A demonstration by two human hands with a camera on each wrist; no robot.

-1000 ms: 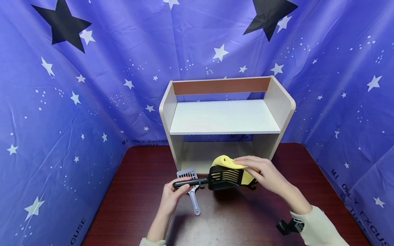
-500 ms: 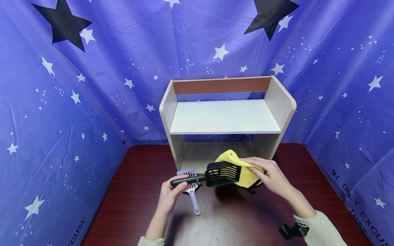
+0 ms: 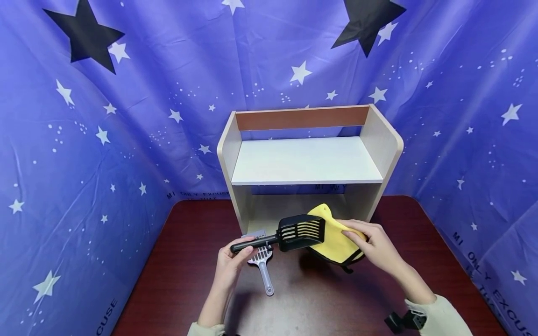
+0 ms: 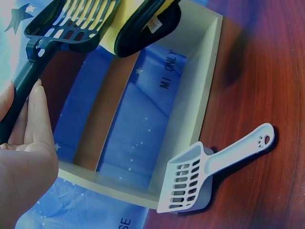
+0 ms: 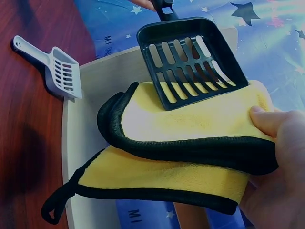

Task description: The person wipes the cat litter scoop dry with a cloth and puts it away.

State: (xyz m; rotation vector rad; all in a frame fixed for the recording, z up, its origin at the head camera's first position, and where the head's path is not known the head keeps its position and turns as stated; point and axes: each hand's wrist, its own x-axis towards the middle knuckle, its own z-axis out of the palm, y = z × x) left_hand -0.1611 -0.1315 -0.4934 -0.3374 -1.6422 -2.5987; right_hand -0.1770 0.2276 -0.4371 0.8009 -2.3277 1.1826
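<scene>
My left hand (image 3: 229, 263) grips the handle of a black slotted litter scoop (image 3: 300, 233), held up above the table with its head to the right. A folded yellow cloth with black edging (image 3: 336, 240) hangs from my right hand (image 3: 380, 245), which pinches it between thumb and fingers. In the right wrist view the cloth (image 5: 190, 119) lies just behind and below the scoop's end; whether they touch I cannot tell. Below the left hand a grey-white litter scoop (image 4: 186, 181) lies on the table, its head by the shelf's front left corner.
A two-tier shelf (image 3: 307, 161) in pale wood and white stands at the back of the dark red table (image 3: 168, 280). Blue curtains with stars (image 3: 168, 93) surround the table at the back and sides.
The cloth and my right hand have moved right and slightly down, away from the scoop's head. My left hand has shifted a little left, and the black scoop's head has tipped upward.
</scene>
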